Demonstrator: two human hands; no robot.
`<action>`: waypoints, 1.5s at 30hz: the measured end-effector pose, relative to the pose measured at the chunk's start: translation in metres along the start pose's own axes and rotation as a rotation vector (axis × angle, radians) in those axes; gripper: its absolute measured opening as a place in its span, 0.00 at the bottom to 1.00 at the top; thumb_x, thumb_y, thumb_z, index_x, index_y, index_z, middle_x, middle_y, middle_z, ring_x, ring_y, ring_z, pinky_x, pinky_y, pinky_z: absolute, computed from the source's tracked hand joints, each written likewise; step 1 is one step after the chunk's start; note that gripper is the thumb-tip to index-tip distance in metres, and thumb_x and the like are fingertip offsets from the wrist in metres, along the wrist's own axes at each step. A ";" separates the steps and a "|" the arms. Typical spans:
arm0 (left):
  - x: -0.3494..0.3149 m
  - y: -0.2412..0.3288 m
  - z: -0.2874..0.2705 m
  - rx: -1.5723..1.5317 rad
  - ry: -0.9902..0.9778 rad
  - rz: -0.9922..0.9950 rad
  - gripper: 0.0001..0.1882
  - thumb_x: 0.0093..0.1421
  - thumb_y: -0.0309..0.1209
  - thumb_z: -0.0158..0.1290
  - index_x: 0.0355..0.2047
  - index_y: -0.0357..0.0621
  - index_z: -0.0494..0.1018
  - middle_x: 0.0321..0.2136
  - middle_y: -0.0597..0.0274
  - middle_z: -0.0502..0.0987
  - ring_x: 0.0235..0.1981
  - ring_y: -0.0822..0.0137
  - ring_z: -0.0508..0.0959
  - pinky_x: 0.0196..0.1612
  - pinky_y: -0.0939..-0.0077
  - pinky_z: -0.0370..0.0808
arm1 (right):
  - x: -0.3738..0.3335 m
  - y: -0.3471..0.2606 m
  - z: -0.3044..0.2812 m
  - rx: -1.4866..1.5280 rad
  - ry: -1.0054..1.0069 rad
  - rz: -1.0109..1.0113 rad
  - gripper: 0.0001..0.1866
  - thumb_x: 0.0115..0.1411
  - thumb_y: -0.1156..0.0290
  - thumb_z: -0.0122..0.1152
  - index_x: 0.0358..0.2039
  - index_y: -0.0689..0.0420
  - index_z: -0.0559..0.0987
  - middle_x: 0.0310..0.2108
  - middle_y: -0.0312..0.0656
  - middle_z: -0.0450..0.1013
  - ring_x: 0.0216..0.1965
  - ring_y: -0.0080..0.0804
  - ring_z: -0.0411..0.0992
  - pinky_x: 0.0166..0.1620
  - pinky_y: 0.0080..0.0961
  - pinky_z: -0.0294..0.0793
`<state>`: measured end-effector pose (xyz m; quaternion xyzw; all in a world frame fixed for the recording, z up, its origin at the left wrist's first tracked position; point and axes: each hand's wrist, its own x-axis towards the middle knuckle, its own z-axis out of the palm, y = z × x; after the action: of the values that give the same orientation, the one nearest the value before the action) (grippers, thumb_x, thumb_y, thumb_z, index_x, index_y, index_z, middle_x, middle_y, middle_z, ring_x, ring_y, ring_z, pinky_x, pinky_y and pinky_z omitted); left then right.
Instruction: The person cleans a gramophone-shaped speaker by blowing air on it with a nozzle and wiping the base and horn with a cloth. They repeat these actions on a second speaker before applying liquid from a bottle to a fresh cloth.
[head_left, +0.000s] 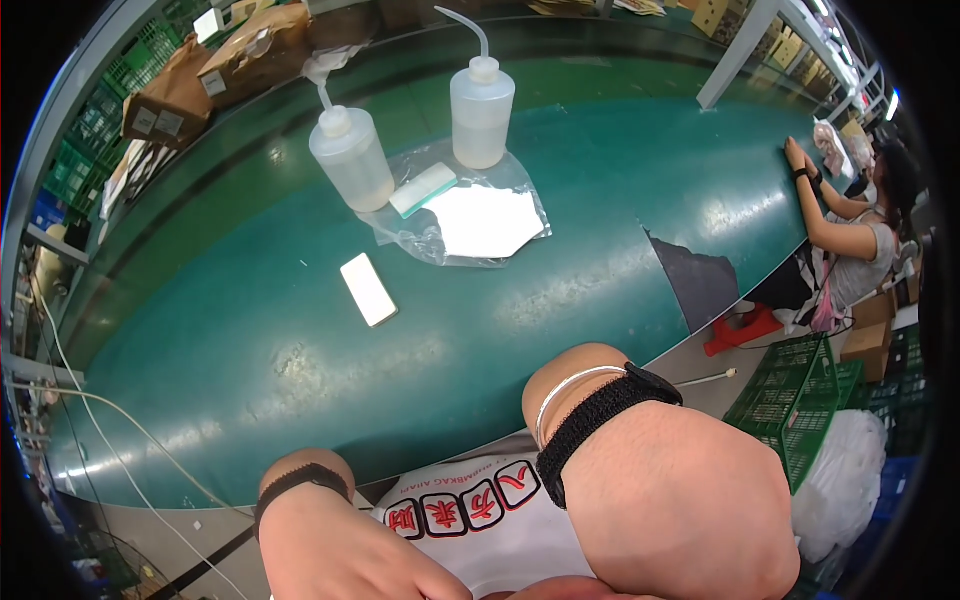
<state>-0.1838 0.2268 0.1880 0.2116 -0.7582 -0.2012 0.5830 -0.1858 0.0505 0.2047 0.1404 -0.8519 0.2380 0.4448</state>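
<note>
My left hand is drawn in close at the lower edge, a dark band on its wrist. Its fingers look bent together, and their tips run out of view. Close to the camera looms my right hand, with a black strap and a silver bangle at the wrist; its fingers are hidden. Across the green tabletop, away from both hands, lies a white rectangular block. Behind it, a clear plastic bag lies under bright white sheets and a white-and-teal block.
Two translucent squeeze bottles, one tilted-looking and one with a bent spout, stand at the back. A dark patch marks the right edge. Green crates stand below right. Another person sits far right. Brown paper packages lie back left.
</note>
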 end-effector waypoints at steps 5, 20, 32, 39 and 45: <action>0.001 -0.002 0.001 0.012 0.007 -0.001 0.15 0.65 0.27 0.47 0.19 0.48 0.73 0.22 0.64 0.67 0.25 0.63 0.70 0.29 0.66 0.68 | -0.003 -0.003 -0.001 -0.080 0.130 -0.033 0.06 0.61 0.67 0.51 0.29 0.55 0.72 0.27 0.41 0.74 0.30 0.38 0.75 0.34 0.29 0.74; -0.026 0.004 -0.052 0.267 0.006 -0.244 0.17 0.57 0.38 0.63 0.41 0.40 0.77 0.30 0.63 0.75 0.30 0.66 0.75 0.35 0.71 0.70 | 0.006 -0.026 -0.016 -0.033 0.158 0.154 0.12 0.64 0.68 0.50 0.27 0.59 0.75 0.33 0.53 0.75 0.26 0.42 0.73 0.28 0.30 0.71; -0.182 -0.066 -0.151 1.112 1.409 -0.759 0.39 0.51 0.28 0.65 0.61 0.37 0.60 0.58 0.49 0.67 0.59 0.57 0.68 0.59 0.64 0.66 | -0.052 -0.056 -0.060 -1.604 1.704 0.451 0.16 0.63 0.69 0.60 0.47 0.67 0.76 0.38 0.43 0.78 0.35 0.22 0.76 0.37 0.18 0.74; -0.201 -0.084 -0.172 0.940 1.330 -0.796 0.51 0.54 0.21 0.59 0.71 0.41 0.41 0.70 0.48 0.51 0.69 0.54 0.57 0.66 0.64 0.60 | -0.088 -0.058 -0.076 -1.892 1.665 0.809 0.18 0.61 0.73 0.63 0.48 0.69 0.73 0.39 0.41 0.76 0.37 0.20 0.73 0.39 0.19 0.73; -0.199 -0.089 -0.175 0.690 1.314 -0.624 0.52 0.51 0.29 0.65 0.70 0.38 0.44 0.68 0.42 0.52 0.70 0.51 0.55 0.67 0.60 0.57 | -0.093 -0.053 -0.081 -1.891 1.592 0.917 0.20 0.62 0.72 0.63 0.52 0.68 0.72 0.41 0.40 0.75 0.39 0.20 0.72 0.41 0.19 0.73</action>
<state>0.0390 0.2530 0.0218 0.6569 -0.1858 0.0565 0.7285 -0.0539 0.0514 0.1827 -0.6998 -0.1654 -0.3003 0.6268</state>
